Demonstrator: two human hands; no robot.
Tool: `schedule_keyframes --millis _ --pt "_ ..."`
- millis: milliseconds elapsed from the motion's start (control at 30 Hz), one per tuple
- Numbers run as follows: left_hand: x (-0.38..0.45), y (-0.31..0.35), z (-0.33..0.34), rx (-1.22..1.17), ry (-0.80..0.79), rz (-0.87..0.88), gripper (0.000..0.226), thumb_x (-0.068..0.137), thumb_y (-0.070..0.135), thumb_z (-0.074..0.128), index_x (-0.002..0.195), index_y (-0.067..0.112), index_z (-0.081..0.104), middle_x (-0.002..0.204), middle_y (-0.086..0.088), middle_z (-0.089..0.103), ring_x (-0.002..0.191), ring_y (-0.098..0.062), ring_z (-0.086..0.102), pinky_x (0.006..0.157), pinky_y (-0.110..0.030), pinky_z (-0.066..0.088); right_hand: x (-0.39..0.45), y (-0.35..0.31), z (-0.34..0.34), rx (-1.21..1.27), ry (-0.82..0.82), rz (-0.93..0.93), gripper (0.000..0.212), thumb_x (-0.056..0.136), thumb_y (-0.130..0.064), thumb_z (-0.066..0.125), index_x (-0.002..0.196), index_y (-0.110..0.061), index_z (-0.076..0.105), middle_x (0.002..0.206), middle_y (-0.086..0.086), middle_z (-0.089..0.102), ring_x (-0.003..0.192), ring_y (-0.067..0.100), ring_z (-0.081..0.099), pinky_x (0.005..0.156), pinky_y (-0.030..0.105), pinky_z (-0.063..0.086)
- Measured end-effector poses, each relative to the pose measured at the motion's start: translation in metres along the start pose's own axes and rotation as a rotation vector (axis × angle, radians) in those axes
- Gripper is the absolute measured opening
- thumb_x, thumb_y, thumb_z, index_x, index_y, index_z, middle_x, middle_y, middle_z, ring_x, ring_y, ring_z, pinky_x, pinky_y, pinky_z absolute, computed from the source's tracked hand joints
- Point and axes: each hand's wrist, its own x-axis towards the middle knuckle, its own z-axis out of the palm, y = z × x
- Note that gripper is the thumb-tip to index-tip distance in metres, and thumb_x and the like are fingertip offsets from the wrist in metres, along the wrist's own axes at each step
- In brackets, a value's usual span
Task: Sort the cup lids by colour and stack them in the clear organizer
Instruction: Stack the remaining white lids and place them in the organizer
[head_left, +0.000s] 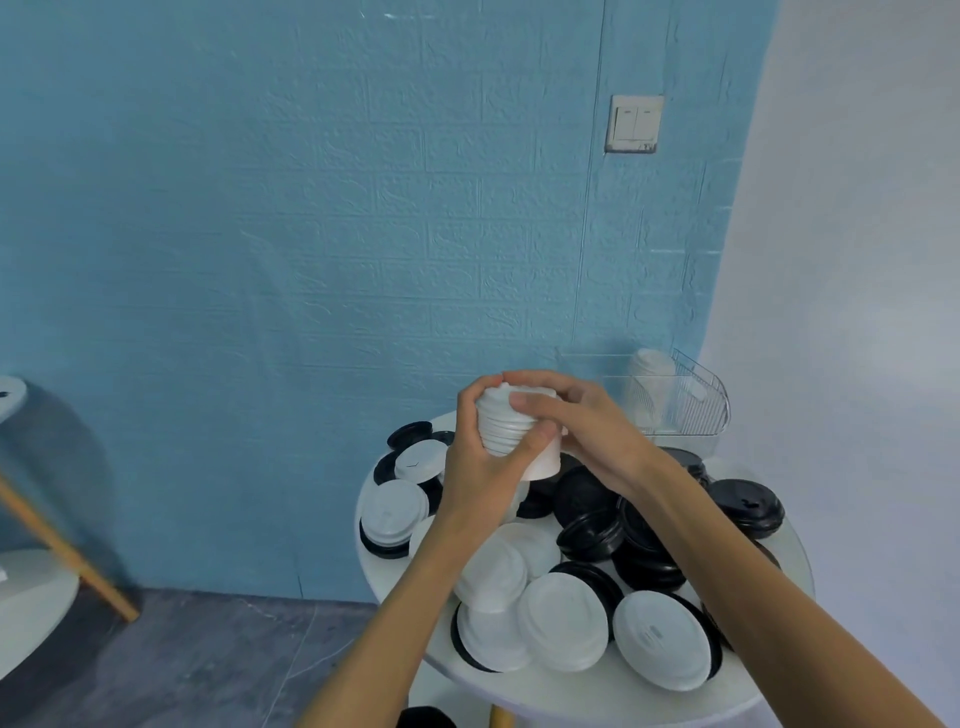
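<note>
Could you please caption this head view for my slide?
Both hands grip a stack of white lids above mixed lids, organizer behind.

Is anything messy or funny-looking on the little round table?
Yes. The loose lids on the round table lie jumbled, black lids and white lids mixed, overlapping and tilted. Only the white stack held by both hands and the white stack in the clear organizer look tidy. Nothing seems broken.
</note>
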Motion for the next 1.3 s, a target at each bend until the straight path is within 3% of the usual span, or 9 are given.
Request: schedule_keyframes --millis 167,300,433,500,633,700,800,1000,1300 --pt "-0.006 0.003 0.007 0.012 0.019 0.018 0.054 0.083 0.03 0.083 0.126 0.035 0.05 0.113 0.028 0.065 0.101 -0.002 0.067 0.081 -0.018 0.054 -0.009 0.006 0.001 0.074 -0.008 -0.005 0.054 0.087 -0.023 0.073 0.14 -0.02 0.059 0.129 -0.002 0.07 0.121 0.016 0.065 0.107 0.036 0.048" --pt "-0.018 0.001 0.007 0.025 -0.013 0.016 0.052 0.08 0.055 0.072 0.125 0.043 0.049 0.124 0.026 0.062 0.111 -0.004 0.065 0.089 -0.021 0.054 -0.026 0.016 -0.002 0.022 -0.024 0.013 0.074 0.09 -0.038 0.069 0.156 -0.029 0.036 0.143 -0.016 0.059 0.132 0.005 0.055 0.118 0.036 0.037" --pt "-0.033 -0.006 0.003 0.079 -0.077 0.012 0.048 0.08 0.06 0.068 0.123 0.048 0.05 0.121 0.026 0.062 0.109 -0.002 0.064 0.089 -0.023 0.053 -0.054 0.029 -0.012 -0.055 -0.081 0.058 0.071 0.094 -0.065 0.052 0.157 -0.042 0.028 0.151 -0.027 0.046 0.141 0.0 0.042 0.123 0.043 0.031" --pt "-0.043 -0.009 0.001 0.065 -0.074 0.006 0.048 0.08 0.059 0.065 0.123 0.046 0.049 0.119 0.029 0.061 0.109 0.0 0.062 0.088 -0.017 0.05 -0.068 0.037 -0.017 -0.07 -0.047 0.056 0.076 0.087 -0.077 0.051 0.153 -0.048 0.027 0.15 -0.028 0.047 0.141 0.001 0.044 0.121 0.043 0.033" --pt "-0.059 -0.014 0.001 0.015 -0.069 -0.013 0.052 0.081 0.057 0.063 0.127 0.039 0.048 0.12 0.037 0.057 0.112 0.006 0.058 0.086 -0.009 0.047 -0.106 0.056 -0.031 -0.265 0.025 0.028 0.06 0.1 -0.058 0.044 0.155 -0.039 0.031 0.142 -0.024 0.056 0.133 -0.004 0.05 0.117 0.035 0.037" --pt "-0.063 -0.017 0.0 0.0 -0.058 -0.025 0.054 0.08 0.058 0.063 0.128 0.038 0.047 0.119 0.039 0.056 0.112 0.008 0.057 0.085 -0.009 0.046 -0.126 0.068 -0.04 -0.42 0.044 0.016 0.064 0.096 -0.065 0.048 0.154 -0.046 0.03 0.136 -0.029 0.058 0.129 -0.006 0.05 0.114 0.034 0.037" --pt "-0.068 -0.022 -0.002 -0.017 -0.053 -0.047 0.056 0.079 0.059 0.063 0.129 0.039 0.047 0.119 0.039 0.056 0.113 0.007 0.057 0.087 -0.01 0.046 -0.148 0.086 -0.049 -0.667 0.049 -0.018 0.081 0.079 -0.077 0.057 0.151 -0.053 0.031 0.135 -0.036 0.052 0.136 -0.004 0.04 0.114 0.031 0.023" --pt "-0.076 -0.029 0.002 -0.015 -0.061 -0.064 0.054 0.078 0.059 0.062 0.127 0.043 0.047 0.121 0.039 0.055 0.115 0.008 0.056 0.089 -0.01 0.046 -0.165 0.108 -0.056 -1.056 0.004 -0.064 0.084 0.073 -0.09 0.053 0.145 -0.049 0.044 0.135 -0.035 0.041 0.137 -0.003 0.03 0.112 0.022 0.011" --pt "-0.078 -0.03 0.005 -0.023 -0.066 -0.065 0.051 0.078 0.059 0.063 0.125 0.047 0.048 0.123 0.036 0.056 0.119 0.005 0.056 0.092 -0.012 0.046 -0.161 0.124 -0.061 -0.949 0.061 -0.048 0.086 0.065 -0.089 0.061 0.141 -0.063 0.032 0.134 -0.042 0.04 0.132 -0.011 0.032 0.11 0.01 0.006"
